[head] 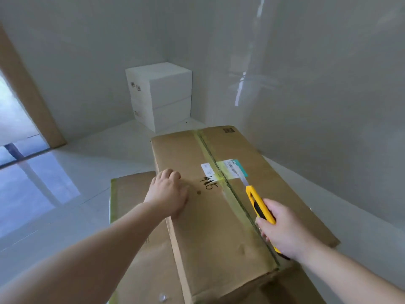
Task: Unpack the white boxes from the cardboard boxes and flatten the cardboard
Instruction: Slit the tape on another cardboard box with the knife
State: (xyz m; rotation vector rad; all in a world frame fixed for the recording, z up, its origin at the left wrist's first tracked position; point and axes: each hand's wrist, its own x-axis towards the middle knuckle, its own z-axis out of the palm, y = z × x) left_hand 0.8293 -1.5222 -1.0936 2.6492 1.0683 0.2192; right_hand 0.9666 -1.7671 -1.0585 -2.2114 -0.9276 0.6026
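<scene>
A large brown cardboard box [219, 216] lies in front of me, its top seam sealed with yellowish tape [221, 172] and a shipping label across the seam. My left hand [169, 191] rests on the box's left top edge, fingers curled over it. My right hand [282, 229] grips a yellow utility knife [257, 200] with its blade out, the tip beside the seam near the label. Two white boxes [162, 93] stand stacked in the far corner.
A flattened piece of cardboard [135, 227] lies on the floor under and to the left of the box. Glossy white walls close in behind and to the right. A doorway with a brown frame [32, 102] opens at the far left over pale floor tiles.
</scene>
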